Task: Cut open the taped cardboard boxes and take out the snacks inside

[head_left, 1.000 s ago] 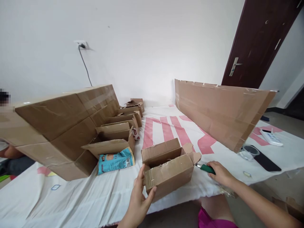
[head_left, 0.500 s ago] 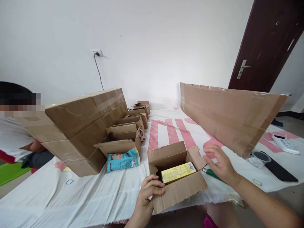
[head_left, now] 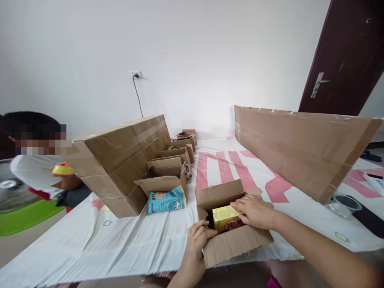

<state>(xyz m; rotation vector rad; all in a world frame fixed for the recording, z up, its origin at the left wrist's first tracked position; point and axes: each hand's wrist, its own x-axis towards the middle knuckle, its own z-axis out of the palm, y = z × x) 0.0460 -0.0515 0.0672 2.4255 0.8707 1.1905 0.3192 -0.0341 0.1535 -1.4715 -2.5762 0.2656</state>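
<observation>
An open cardboard box (head_left: 237,245) stands near the front edge of the table, its flaps folded outward. Inside it is a yellow carton (head_left: 223,218) with red print on its near side. My left hand (head_left: 198,244) grips the cardboard box at its near left corner, fingers hooked over the rim. Reaching in over the right flap, my right hand (head_left: 253,212) has its fingers closed on the right end of the yellow carton. The thumb lies against the carton's near side; that end of the carton is covered by the hand.
Left of the box lies a blue snack bag (head_left: 166,200), beside a row of open cardboard boxes (head_left: 163,185). A stacked carton wall (head_left: 123,160) and a cardboard panel (head_left: 300,148) flank the table. A clear round container (head_left: 343,206) sits right. Another person (head_left: 39,170) is at far left.
My right hand has moved left from beside the right flap onto the yellow carton. The carton has tipped, so its red-printed side now shows. My left hand keeps its hold.
</observation>
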